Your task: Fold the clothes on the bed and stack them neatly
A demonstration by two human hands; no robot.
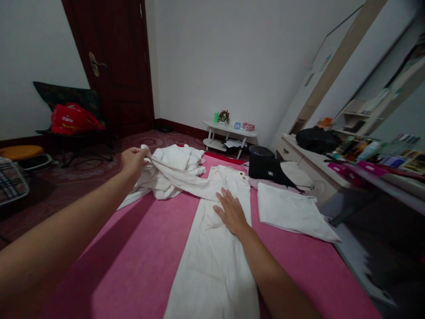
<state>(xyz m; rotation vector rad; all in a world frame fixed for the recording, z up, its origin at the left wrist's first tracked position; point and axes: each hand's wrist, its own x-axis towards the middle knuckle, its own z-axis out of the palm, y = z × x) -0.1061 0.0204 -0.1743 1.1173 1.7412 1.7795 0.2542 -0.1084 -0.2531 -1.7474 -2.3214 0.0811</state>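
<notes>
A long white garment (212, 261) with buttons near its collar lies lengthwise on the pink bed cover (133, 257). My left hand (133, 158) pinches the cuff of its sleeve (179, 177) and holds it out to the left, raised off the bed. Fingers spread, my right hand (232, 212) lies flat on the garment's upper body, where the sleeve joins it. Behind the stretched sleeve is a crumpled heap of white clothes (181, 155). To the right lies a folded white garment (292, 208).
A black folded garment (270, 170) lies beyond the folded white one. A small white table (229, 128) stands by the far wall. On the left, a chair holds a red bag (73, 118). A cluttered dresser (318, 164) runs along the right.
</notes>
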